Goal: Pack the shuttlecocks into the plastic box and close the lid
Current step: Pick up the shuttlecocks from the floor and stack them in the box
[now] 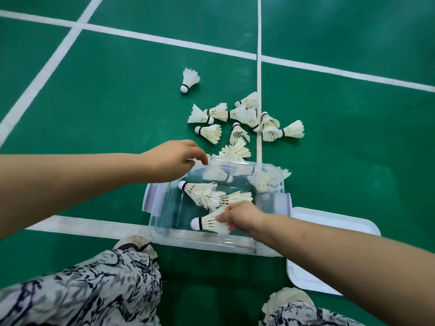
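A clear plastic box [164, 222] stands on the green floor between my feet, with several white feather shuttlecocks [200, 188] lying inside. My right hand [242, 216] is over the box's near part, fingers closed on the skirt of a shuttlecock [207, 223] whose cork points left. My left hand [174, 158] hovers at the box's far left corner, fingers curled down, with nothing visibly held. A pile of several loose shuttlecocks [244, 116] lies on the floor beyond the box, and one shuttlecock [189, 78] lies apart farther back. The white lid [334, 222] lies flat to the right of the box.
White court lines [259, 67] cross the green floor. My shoes [131, 242] and patterned trouser legs [94, 288] fill the bottom of the view. White latch flaps [153, 196] hang from the box's left and right sides.
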A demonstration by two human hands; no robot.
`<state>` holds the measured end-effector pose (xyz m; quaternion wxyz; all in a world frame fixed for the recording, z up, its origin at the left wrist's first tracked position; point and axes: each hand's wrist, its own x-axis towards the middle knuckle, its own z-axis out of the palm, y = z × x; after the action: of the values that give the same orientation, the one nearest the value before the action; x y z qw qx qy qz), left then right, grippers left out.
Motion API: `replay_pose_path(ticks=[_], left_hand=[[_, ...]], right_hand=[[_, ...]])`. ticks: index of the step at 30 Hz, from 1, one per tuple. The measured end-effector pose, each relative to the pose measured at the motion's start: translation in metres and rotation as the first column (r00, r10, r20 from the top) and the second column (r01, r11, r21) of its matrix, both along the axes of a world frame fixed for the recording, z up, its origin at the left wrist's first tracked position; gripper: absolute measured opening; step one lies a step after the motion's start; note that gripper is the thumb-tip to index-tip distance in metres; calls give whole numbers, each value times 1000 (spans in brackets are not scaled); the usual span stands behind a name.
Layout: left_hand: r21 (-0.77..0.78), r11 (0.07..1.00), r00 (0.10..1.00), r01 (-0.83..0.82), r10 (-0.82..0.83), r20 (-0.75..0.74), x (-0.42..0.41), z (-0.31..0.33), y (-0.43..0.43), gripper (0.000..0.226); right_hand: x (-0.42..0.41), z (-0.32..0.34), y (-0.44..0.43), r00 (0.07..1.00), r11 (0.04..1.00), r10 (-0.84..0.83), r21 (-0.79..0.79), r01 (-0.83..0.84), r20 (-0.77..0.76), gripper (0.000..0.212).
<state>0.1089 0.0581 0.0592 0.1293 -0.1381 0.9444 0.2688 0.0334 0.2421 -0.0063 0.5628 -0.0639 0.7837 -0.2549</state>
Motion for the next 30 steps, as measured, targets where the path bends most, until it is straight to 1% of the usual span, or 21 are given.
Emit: replay_pose_path(ticks=[2,3,7,10,12,17,20,22,23,24,25,26,28,30], left_hand=[[-9,1000,999,30,-29,44,2,-3,0,35],[-18,999,997,50,-49,63,2,-4,1,36],[-63,992,990,113,-107,88,-1,-8,1,37],[-102,980,982,170,-160,98,-2,-12,0,37],[-125,968,973,216,-203,107,-1,-13,0,38],[-133,939,944,318,-301,136,4,-15,3,35],[-128,936,941,327,-310,135,8,-14,3,36],[-124,945,950,303,-289,117,9,-10,2,36],[-121,949,954,291,-278,111,8,-10,2,36],[-120,954,959,275,-262,108,7,-9,1,36],[-114,960,964,257,-245,108,7,-7,2,36],[-108,965,968,239,-228,107,7,-6,3,36],[-103,973,975,208,-199,94,4,-1,4,35],[-118,975,981,186,-178,76,-2,5,3,34]], right_hand=[[8,-4,-4,995,998,-47,39,44,83,20],[10,-5,-6,994,998,-44,56,38,99,21],[17,-11,-15,991,997,32,60,-40,128,29],[20,-23,-23,989,998,18,64,-28,144,33],[23,-32,-28,990,997,-2,72,-8,141,31],[31,-44,-30,981,982,159,87,-169,109,27],[31,-34,-34,958,950,282,124,-286,53,27],[24,-23,-40,946,938,323,132,-320,0,18],[17,-15,-45,950,941,310,155,-300,-42,17],[10,-5,-49,940,941,319,160,-298,-120,21],[2,7,-52,923,932,347,167,-320,-167,24],[-7,16,-54,901,921,384,148,-359,-203,23],[-25,39,-54,895,942,335,79,-326,-295,19],[-44,60,-54,860,944,315,33,-330,-401,24]])
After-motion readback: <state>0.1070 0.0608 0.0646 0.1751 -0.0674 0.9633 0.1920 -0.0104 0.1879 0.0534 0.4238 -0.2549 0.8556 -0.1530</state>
